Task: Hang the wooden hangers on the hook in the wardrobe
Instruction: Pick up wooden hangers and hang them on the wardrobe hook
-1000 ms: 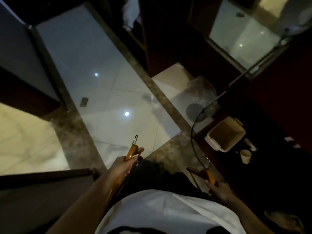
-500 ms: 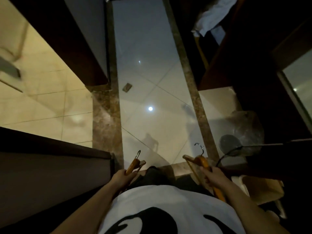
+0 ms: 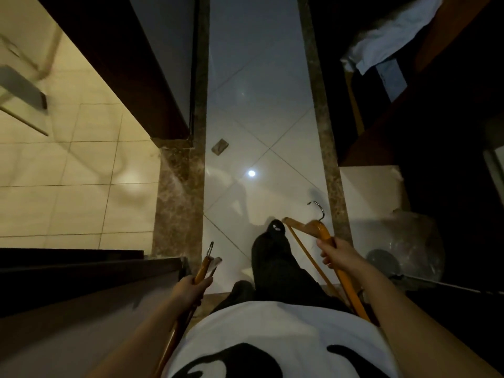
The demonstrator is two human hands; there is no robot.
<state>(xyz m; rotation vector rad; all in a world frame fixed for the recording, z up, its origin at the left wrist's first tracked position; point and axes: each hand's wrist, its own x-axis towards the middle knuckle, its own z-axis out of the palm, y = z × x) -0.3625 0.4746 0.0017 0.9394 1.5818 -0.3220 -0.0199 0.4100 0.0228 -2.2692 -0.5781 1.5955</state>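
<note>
Floor [image 3: 259, 110]: glossy white tiles laid diagonally, edged on both sides by brown marble strips [image 3: 325, 148]. A small flat rectangular item [image 3: 219, 146], possibly a floor fitting, lies near the left strip. Crumpled clear plastic [image 3: 409, 241] lies at right.

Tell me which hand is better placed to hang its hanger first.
Probably right: the right hand holds its wooden hanger hook-up, nearer the dark wooden unit on that side; the left hand is farther.
</note>
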